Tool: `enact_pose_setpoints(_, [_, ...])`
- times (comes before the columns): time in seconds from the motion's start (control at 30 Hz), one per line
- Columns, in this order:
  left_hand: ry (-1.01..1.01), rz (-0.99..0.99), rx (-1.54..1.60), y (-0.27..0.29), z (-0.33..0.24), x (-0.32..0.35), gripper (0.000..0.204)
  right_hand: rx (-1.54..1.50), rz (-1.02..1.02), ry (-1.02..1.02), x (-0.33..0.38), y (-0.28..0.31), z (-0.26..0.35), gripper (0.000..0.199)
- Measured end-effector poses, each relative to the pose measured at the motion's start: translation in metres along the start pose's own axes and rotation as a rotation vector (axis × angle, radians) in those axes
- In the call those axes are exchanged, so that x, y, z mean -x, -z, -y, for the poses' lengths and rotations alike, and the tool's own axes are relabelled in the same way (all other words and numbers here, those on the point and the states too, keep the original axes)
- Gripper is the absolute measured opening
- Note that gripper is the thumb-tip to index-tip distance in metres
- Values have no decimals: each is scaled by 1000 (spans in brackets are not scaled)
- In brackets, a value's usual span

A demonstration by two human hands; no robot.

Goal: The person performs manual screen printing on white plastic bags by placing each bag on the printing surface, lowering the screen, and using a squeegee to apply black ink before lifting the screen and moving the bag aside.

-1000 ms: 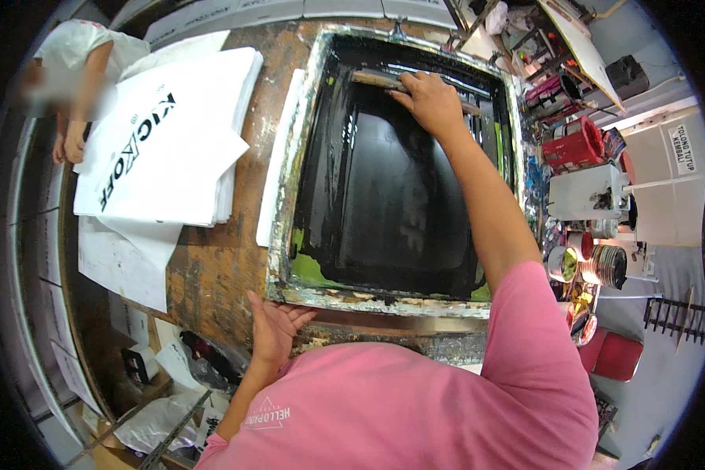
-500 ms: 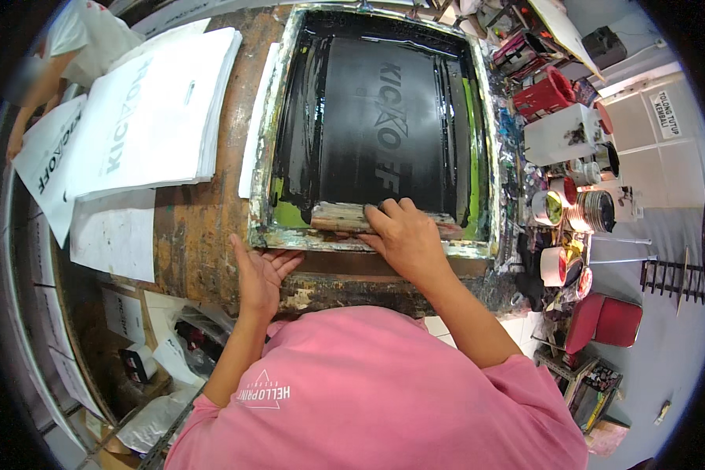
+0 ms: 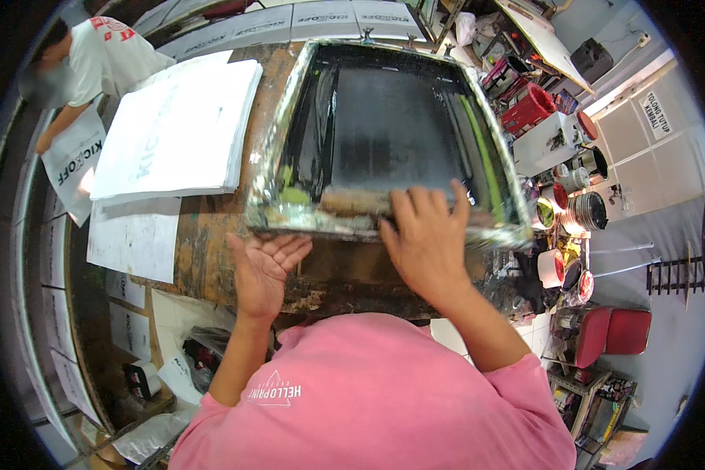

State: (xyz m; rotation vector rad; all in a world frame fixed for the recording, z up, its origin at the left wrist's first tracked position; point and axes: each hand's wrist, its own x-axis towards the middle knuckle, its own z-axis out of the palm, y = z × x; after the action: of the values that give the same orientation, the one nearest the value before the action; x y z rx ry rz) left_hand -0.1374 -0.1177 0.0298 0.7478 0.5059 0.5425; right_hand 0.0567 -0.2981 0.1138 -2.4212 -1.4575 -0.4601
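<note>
In front of me is a paint-crusted screen-printing frame, its mesh coated in black ink with green strips at the sides. A wooden-handled squeegee lies along the inside of its near edge. My right hand is over the squeegee, fingers spread and touching at or near its handle; part of the handle is hidden behind the hand. My left hand is palm up with fingers stretched out at the frame's near left edge, their tips close under it. Whether they touch the frame I cannot tell.
A tall stack of white printed sheets stands left on the worn wooden table. Beyond it, a person in a white shirt holds a printed sheet. Ink tubs and a red bucket crowd the right side.
The frame's near edge has risen and looks tilted up. My right hand's fingers have spread from their grip on the squeegee. The co-worker's sheet has shifted, and the view has moved.
</note>
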Motion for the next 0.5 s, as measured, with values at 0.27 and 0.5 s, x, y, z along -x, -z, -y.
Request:
enact_pose_setpoints(0.27, [-496,83,-1793,-28,-12,-64,85,153,-331,100,-119,72,-29,29])
enact_pose_setpoints(0.5, [-342,32,-2169,-9,45,-74,112,110,-309,117,-168,102,-47,35])
